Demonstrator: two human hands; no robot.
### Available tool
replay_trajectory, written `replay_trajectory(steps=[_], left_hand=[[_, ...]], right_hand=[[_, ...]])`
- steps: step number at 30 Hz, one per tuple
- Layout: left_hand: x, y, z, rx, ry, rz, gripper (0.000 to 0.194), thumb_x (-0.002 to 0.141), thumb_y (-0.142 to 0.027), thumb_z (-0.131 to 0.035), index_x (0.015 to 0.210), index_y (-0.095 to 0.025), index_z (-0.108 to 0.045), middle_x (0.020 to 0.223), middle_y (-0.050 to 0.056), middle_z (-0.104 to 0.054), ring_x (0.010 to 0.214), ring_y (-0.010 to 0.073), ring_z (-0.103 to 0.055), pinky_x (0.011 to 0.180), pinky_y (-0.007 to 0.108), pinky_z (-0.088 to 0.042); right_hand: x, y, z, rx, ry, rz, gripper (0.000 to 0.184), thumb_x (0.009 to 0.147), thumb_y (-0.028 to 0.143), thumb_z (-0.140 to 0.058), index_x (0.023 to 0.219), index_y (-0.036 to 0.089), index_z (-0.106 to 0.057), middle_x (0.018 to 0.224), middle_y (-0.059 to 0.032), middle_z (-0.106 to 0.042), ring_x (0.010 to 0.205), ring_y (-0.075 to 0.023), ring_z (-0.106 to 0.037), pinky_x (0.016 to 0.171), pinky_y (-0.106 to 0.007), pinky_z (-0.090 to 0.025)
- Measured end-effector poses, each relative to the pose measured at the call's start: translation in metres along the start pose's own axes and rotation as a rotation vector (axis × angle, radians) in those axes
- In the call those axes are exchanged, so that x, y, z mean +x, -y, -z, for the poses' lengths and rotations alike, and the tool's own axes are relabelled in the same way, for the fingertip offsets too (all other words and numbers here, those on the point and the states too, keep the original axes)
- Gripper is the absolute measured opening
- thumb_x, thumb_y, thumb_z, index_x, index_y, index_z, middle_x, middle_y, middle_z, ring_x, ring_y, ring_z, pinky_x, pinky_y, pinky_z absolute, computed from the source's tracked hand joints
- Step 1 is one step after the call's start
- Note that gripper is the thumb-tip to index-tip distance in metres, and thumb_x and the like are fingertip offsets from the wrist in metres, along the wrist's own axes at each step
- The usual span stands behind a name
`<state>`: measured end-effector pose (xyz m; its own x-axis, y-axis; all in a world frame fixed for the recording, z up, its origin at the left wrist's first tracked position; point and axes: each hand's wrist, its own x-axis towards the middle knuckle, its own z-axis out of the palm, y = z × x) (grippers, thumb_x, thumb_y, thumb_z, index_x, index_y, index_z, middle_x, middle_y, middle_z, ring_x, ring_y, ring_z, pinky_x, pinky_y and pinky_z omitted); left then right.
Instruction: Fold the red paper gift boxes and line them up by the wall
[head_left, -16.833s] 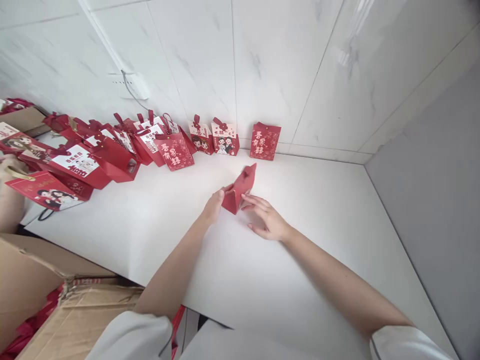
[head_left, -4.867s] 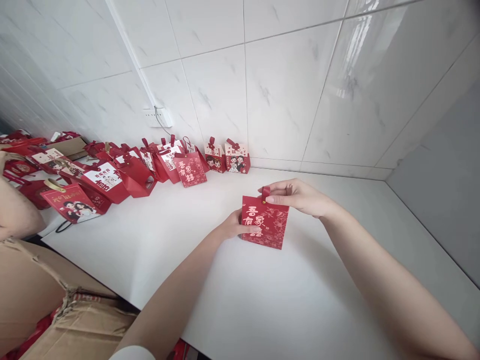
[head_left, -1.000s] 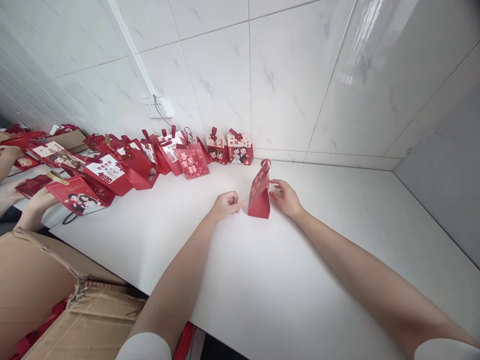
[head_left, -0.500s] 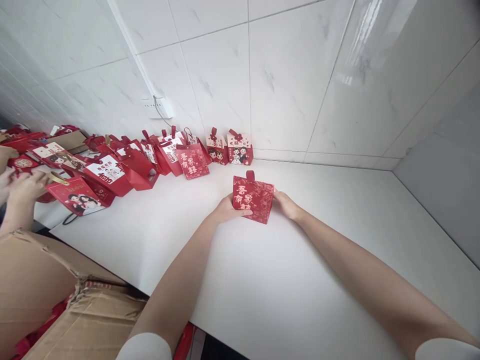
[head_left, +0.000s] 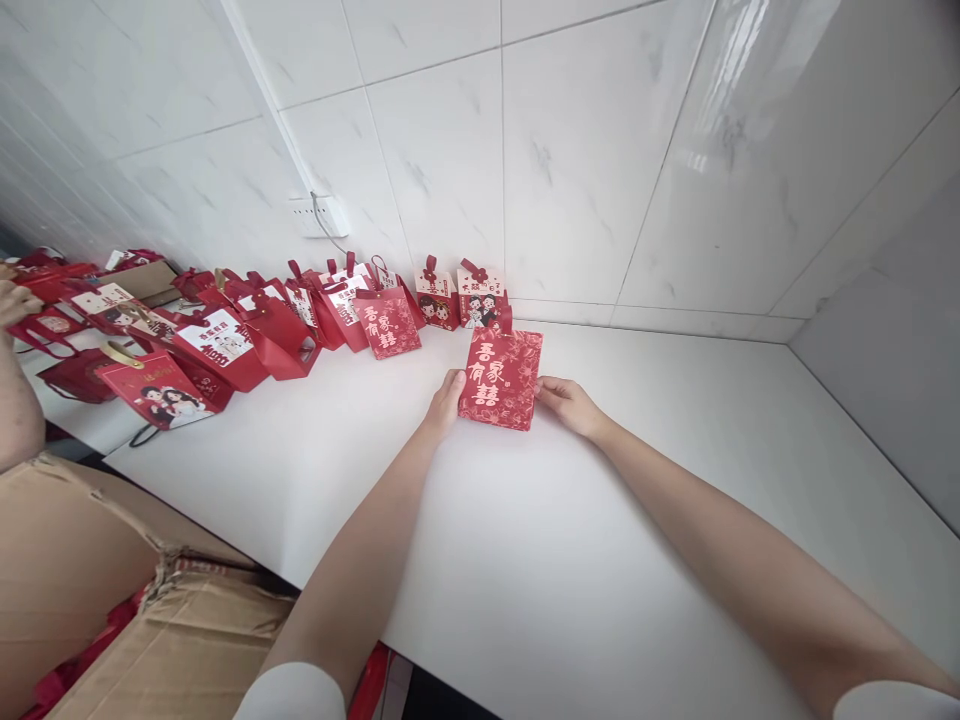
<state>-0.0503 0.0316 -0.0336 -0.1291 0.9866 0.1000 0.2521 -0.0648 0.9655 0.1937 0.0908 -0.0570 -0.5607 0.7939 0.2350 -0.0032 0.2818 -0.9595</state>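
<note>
A small red gift box (head_left: 501,378) with gold characters and a little top handle stands upright on the white counter (head_left: 525,560), its printed face toward me. My left hand (head_left: 448,397) presses against its left side and my right hand (head_left: 568,404) holds its right side, so both hands clasp it between them. It sits just in front of the two cartoon-couple boxes (head_left: 459,294) at the tiled wall.
A row of finished red gift boxes and bags (head_left: 247,325) runs along the wall to the left. Another person's arm (head_left: 15,400) shows at the far left. Open cardboard cartons (head_left: 150,640) stand below the counter's front edge. A wall socket (head_left: 319,215) hangs above the row.
The box was turned from side-on to face me and has slid away from me toward the wall, near the row, with both hands on its sides.
</note>
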Motion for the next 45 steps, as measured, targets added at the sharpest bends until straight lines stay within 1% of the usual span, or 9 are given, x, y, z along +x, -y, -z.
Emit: replay_trajectory(steps=[4,8,15,21,25,29,37,42,45], left_hand=[[-0.002,-0.004,0.001,0.072,0.023,-0.078,0.042,0.087,-0.063,-0.047,0.090,-0.022,-0.056,0.090,0.000,-0.065,0.089,0.0171,-0.059,0.087,0.030,-0.043],[-0.006,-0.012,-0.002,-0.050,0.217,-0.122,0.047,0.088,-0.060,-0.048,0.100,-0.018,-0.065,0.109,0.006,-0.068,0.104,0.0229,-0.059,0.098,0.034,-0.041],[-0.003,-0.014,0.006,-0.219,0.428,0.013,0.048,0.070,-0.041,-0.077,0.111,-0.017,-0.067,0.116,0.009,-0.068,0.108,0.0288,-0.061,0.099,0.042,-0.042],[-0.003,-0.014,0.001,-0.154,0.304,0.026,0.036,0.080,-0.051,-0.065,0.087,-0.016,-0.069,0.089,0.004,-0.070,0.085,0.0193,-0.060,0.087,0.033,-0.043],[-0.003,-0.014,-0.003,-0.074,0.256,-0.036,0.043,0.081,-0.056,-0.061,0.067,-0.016,-0.061,0.066,0.000,-0.055,0.065,0.0127,-0.047,0.070,0.028,-0.039],[-0.003,-0.016,-0.003,-0.089,0.274,-0.031,0.044,0.079,-0.057,-0.062,0.067,-0.015,-0.060,0.065,-0.001,-0.052,0.065,0.0117,-0.043,0.069,0.027,-0.036],[-0.003,-0.016,-0.006,-0.154,0.268,0.012,0.043,0.079,-0.058,-0.061,0.074,-0.016,-0.067,0.071,0.003,-0.063,0.076,0.0187,-0.056,0.080,0.031,-0.042],[-0.002,-0.011,-0.009,-0.176,0.296,-0.002,0.041,0.083,-0.055,-0.059,0.085,-0.015,-0.069,0.082,0.004,-0.066,0.079,0.0173,-0.057,0.085,0.031,-0.043],[-0.001,-0.010,-0.011,-0.155,0.241,-0.041,0.042,0.083,-0.057,-0.058,0.085,-0.016,-0.068,0.091,0.005,-0.066,0.084,0.0180,-0.058,0.088,0.031,-0.044]], right_hand=[[0.003,-0.002,0.003,0.041,-0.030,-0.047,0.038,0.085,0.055,-0.054,0.093,0.022,-0.071,0.098,-0.0030,-0.072,0.092,-0.0229,-0.064,0.094,-0.038,-0.045],[0.004,-0.002,0.005,0.045,-0.040,-0.054,0.035,0.088,0.051,-0.053,0.098,0.023,-0.071,0.102,-0.0028,-0.072,0.094,-0.0232,-0.064,0.094,-0.040,-0.045],[0.005,-0.004,0.005,0.024,-0.051,-0.053,0.033,0.088,0.049,-0.052,0.096,0.021,-0.068,0.103,-0.0039,-0.071,0.096,-0.0231,-0.063,0.093,-0.040,-0.045],[0.000,0.007,0.000,0.197,-0.205,-0.061,0.033,0.087,0.059,-0.052,0.091,0.025,-0.051,0.102,-0.0009,-0.069,0.086,-0.0192,-0.064,0.083,-0.036,-0.048],[-0.003,0.011,0.000,0.162,-0.132,-0.034,0.041,0.086,0.063,-0.051,0.079,0.023,-0.051,0.095,-0.0016,-0.067,0.089,-0.0204,-0.061,0.085,-0.034,-0.046],[-0.001,0.010,0.001,0.137,-0.089,-0.058,0.043,0.083,0.064,-0.056,0.078,0.021,-0.056,0.089,-0.0018,-0.068,0.087,-0.0206,-0.060,0.085,-0.034,-0.045],[0.002,0.016,-0.001,0.248,-0.012,-0.035,0.044,0.088,0.059,-0.053,0.103,0.022,-0.070,0.112,-0.0045,-0.070,0.108,-0.0249,-0.060,0.103,-0.039,-0.040],[0.003,0.014,-0.003,0.229,-0.014,-0.013,0.046,0.087,0.061,-0.052,0.104,0.022,-0.069,0.111,-0.0046,-0.071,0.101,-0.0240,-0.063,0.100,-0.039,-0.042],[0.004,0.013,-0.005,0.168,-0.045,0.001,0.046,0.089,0.061,-0.050,0.103,0.021,-0.067,0.107,-0.0046,-0.070,0.098,-0.0228,-0.063,0.097,-0.038,-0.043]])
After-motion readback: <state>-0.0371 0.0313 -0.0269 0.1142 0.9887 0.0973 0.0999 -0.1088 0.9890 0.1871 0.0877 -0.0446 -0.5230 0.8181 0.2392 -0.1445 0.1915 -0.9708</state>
